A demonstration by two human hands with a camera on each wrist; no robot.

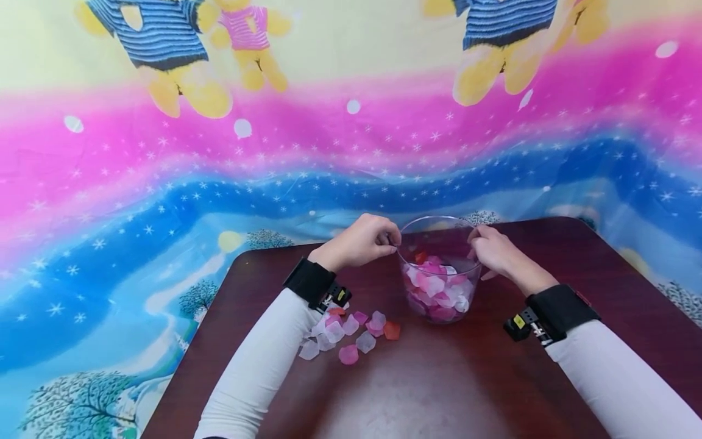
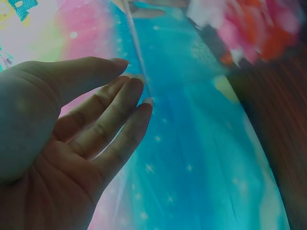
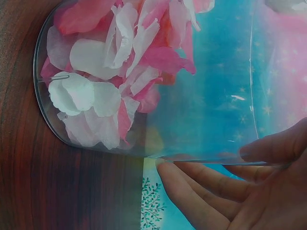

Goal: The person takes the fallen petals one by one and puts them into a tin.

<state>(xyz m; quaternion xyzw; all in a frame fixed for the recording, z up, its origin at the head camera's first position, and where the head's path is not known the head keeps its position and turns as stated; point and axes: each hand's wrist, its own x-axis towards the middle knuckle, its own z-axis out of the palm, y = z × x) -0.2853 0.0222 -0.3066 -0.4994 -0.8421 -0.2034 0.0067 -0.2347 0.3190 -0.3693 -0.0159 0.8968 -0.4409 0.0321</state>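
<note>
A clear round container (image 1: 439, 268) stands on the table, wide at its rim and partly filled with pink, white and red petals (image 1: 436, 286). My left hand (image 1: 364, 241) holds the rim on its left side. In the left wrist view, the thumb and fingertips of the left hand (image 2: 91, 110) meet at the edge of the clear wall. On the opposite side, my right hand (image 1: 496, 253) grips the rim. The right wrist view shows the right hand (image 3: 240, 187) with its thumb on one side of the wall and its fingers along the outside.
Loose pink, white and orange-red petals (image 1: 349, 329) lie on the dark wooden table (image 1: 417, 390), left of the container and close to the left forearm. A printed cloth (image 1: 329, 140) with bears and snowflakes hangs behind the table's far edge.
</note>
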